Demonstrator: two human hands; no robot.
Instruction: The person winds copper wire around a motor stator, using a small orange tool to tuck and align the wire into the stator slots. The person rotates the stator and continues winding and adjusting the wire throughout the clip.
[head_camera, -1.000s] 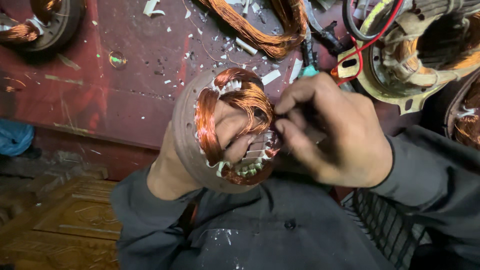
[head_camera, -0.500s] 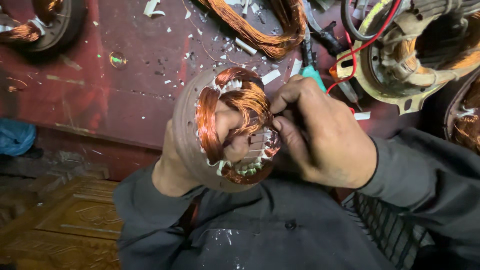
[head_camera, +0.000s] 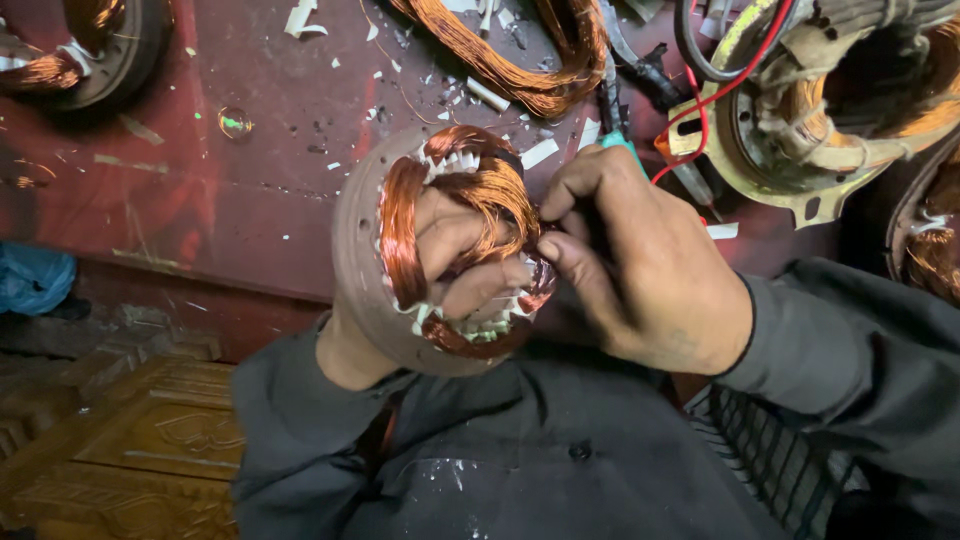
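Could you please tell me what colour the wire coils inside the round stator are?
Shiny copper-orange coils, seen in the head view.

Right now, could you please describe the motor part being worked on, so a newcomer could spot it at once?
On the red workbench, look at its near edge, just above the grey shirt. The round grey stator sits over the left hand, whose fingers poke through its bore. Unlike the other windings nearby, it alone is held, with the right hand pinching its copper coil.

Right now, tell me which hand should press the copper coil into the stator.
Probably the right hand: its fingertips pinch at the copper coil. The left hand is threaded through the stator, supporting it.
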